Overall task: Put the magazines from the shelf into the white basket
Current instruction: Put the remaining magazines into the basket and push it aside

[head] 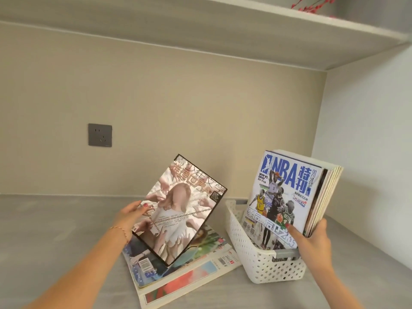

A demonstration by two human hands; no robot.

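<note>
NBA issue up front in the basket

Our right hand (313, 238) pinches a bunch of magazines (287, 195) standing upright in the white perforated plastic basket (252, 253); the glossy front cover reads "NBA", "2024", "PLAYOFFS". Our left hand (129, 216) grips a black-edged magazine (178, 208) by its edge, tilted over the flat stack (178, 275) on the grey shelf (55, 237).

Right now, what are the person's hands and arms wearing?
Both arms are bare, with no sleeves showing. The left hand has a thin gold-coloured bracelet at the wrist and red polish on its nails. The right hand shows red nail polish too, and no bracelet that I can see.
</note>
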